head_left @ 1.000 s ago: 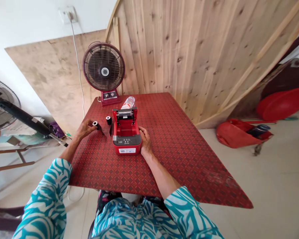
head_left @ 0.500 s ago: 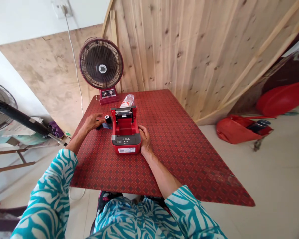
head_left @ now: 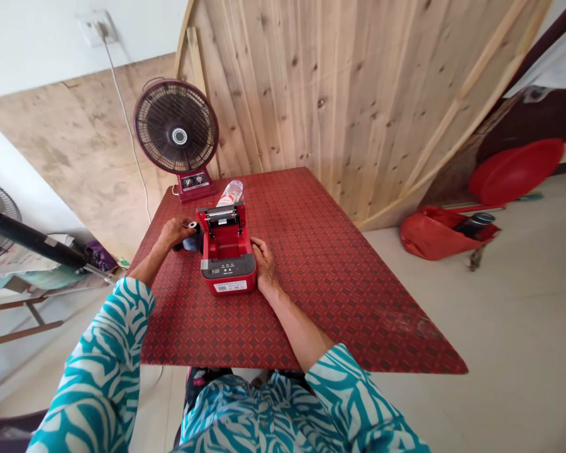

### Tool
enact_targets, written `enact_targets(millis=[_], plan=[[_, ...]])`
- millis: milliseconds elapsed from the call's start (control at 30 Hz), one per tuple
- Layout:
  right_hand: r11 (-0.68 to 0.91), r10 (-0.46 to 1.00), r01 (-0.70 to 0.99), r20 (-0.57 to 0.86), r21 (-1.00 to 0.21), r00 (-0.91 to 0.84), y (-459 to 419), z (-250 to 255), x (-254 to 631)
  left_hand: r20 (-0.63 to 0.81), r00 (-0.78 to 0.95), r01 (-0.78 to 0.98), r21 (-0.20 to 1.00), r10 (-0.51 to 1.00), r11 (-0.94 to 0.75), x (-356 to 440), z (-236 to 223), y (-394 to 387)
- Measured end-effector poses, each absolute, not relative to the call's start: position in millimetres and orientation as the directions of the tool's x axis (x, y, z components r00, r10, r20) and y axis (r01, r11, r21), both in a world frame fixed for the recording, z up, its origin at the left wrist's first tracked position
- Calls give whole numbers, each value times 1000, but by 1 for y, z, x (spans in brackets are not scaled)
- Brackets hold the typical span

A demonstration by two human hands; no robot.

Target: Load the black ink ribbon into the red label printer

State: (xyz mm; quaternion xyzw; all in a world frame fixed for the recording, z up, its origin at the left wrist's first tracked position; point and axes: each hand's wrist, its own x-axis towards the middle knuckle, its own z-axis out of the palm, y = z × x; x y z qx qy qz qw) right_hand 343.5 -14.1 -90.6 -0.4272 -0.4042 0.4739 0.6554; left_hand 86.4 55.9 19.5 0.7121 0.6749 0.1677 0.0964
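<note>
A red label printer (head_left: 229, 272) stands on the table with its lid (head_left: 222, 217) raised, showing a red inner compartment that looks bare. My right hand (head_left: 265, 267) grips the printer's right side, its fingertips partly hidden behind the casing. To the left of the printer is a small black roll (head_left: 197, 230) with a white core end facing up. My left hand (head_left: 175, 231) has its thumb and fingers closed at this roll's left side. Something bluish and dark (head_left: 191, 244) lies under the left hand and the roll, too covered to identify.
A patterned red table (head_left: 321, 283) carries everything. Behind the printer lies a clear plastic bottle (head_left: 231, 192), tilted. A dark red fan (head_left: 177, 135) stands at the back left corner, near a wooden board wall (head_left: 330, 94). On the floor at right sits an orange bag (head_left: 427, 236).
My left hand has moved right, closing its fingers onto the black roll. The right hand keeps its hold on the printer. The whole view has shifted slightly.
</note>
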Motion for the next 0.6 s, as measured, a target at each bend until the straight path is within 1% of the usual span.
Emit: enact_targets(millis=[67,133,167,233,333,400,500,600], plan=[[188,967,-283,128,-941,219,-13,-92,343,161,-17,859,507,987,-68,83,23,47],[186,968,-289,125,-939,220,-12,-93,343,259,-54,721,679,964,-142,78,30,34],[185,968,-292,122,-938,220,-12,-93,342,314,-66,640,742,947,-201,76,34,25],[187,967,-299,122,-936,222,-12,-93,342,405,-56,514,795,913,-321,74,44,6],[200,963,-288,134,-937,233,-12,-95,342,453,27,412,807,891,-423,83,61,-22],[206,962,-279,141,-938,235,-11,-96,342,435,148,401,794,888,-456,98,69,-34],[205,963,-283,141,-937,231,-11,-96,342,389,361,478,703,847,-527,126,73,-39],[208,962,-281,145,-937,230,-11,-94,342,307,459,581,606,834,-543,152,67,-30]])
